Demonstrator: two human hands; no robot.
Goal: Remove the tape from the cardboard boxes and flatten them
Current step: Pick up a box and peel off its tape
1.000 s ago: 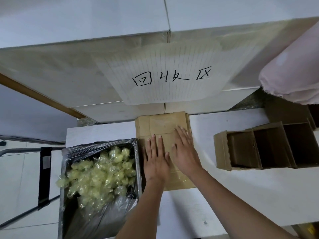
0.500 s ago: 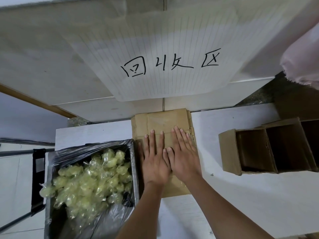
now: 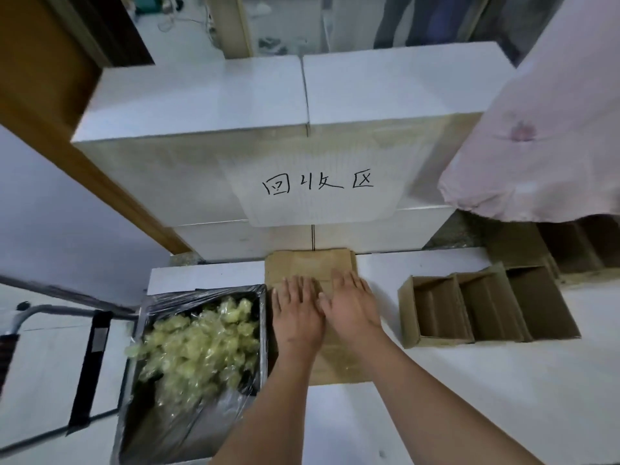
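Flattened box: a brown cardboard box (image 3: pixel 310 263) lay flat on the white surface (image 3: pixel 469 380), its far edge against the foot of the stacked white blocks (image 3: pixel 201 146); this box is the landmark for every place below.
Left hand: the left hand (image 3: pixel 297 318) pressed palm down on the left half of the flattened box, its fingers (image 3: pixel 297 286) straight, close together and holding nothing.
Right hand: the right hand (image 3: pixel 352 308) pressed palm down on the right half of the box, touching the left hand at the thumb side, fingers straight, slightly spread, holding nothing.
Open boxes: a row of three brown cardboard boxes (image 3: pixel 483 307) stood to the right of the flattened box, well apart from it, their open sides facing up and toward the camera.
Bin: a bin lined with black plastic (image 3: pixel 201 427) sat just beside the flattened box on its left, its rim touching or nearly touching the cardboard edge.
Tape: a heap of crumpled yellowish clear tape (image 3: pixel 198 344) filled the bin.
Sign: a lined paper sheet with handwritten characters (image 3: pixel 318 186) hung on the white blocks directly beyond the flattened box.
Cloth: a pale pink cloth (image 3: pixel 543 135) hung beyond and to the right of the flattened box, above the open boxes.
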